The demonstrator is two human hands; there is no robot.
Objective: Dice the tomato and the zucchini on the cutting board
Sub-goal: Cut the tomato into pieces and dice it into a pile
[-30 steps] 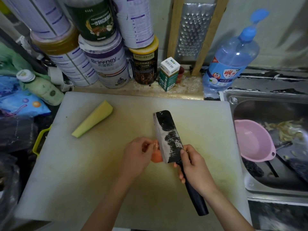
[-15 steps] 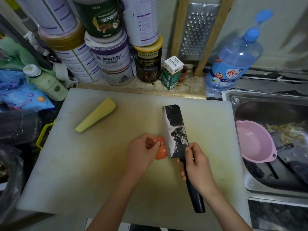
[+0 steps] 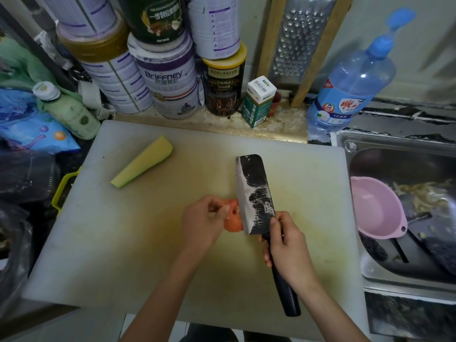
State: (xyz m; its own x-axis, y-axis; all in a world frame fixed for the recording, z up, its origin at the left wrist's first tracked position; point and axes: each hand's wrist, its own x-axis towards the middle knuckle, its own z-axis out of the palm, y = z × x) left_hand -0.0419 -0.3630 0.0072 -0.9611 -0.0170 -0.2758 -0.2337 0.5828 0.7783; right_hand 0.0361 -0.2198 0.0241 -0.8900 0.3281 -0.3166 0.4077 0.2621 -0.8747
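Two hands busy: left hand [image 3: 202, 223] pinches tomato [image 3: 234, 224], right hand [image 3: 288, 245] clamps cleaver [image 3: 254, 193] handle.
Tomato looks soft and slippery; likely best pinned by its sides, fingertips curled.

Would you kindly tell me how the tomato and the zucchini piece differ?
The tomato is red-orange and rounded; the zucchini piece is pale yellow-green, long and tapering. The left hand holds the tomato against the cleaver, which the right hand grips; the zucchini piece lies untouched towards the far left. Both rest on the cutting board.
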